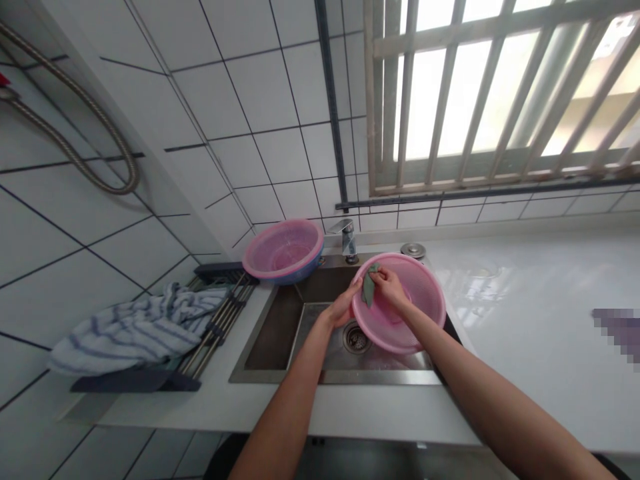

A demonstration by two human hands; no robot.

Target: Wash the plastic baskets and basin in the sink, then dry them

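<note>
A pink plastic basin [425, 313] is held tilted over the right part of the steel sink [280, 333]. My left hand [344, 305] grips the basin's left rim, with the thumb on the rim and the other fingers partly hidden beneath it. Inside the basin, my right hand [391, 288] pinches a green cloth [369, 288] against the wall near that same rim. The drain strainer [357, 339] shows below the basin's lower left edge.
Nested pink and blue basins [285, 247] stand at the sink's back left corner, beside the faucet [348, 240]. A striped towel [140, 333] covers part of a roll-up rack [215, 340] on the left. A round metal drain cover [413, 250] sits behind the held basin.
</note>
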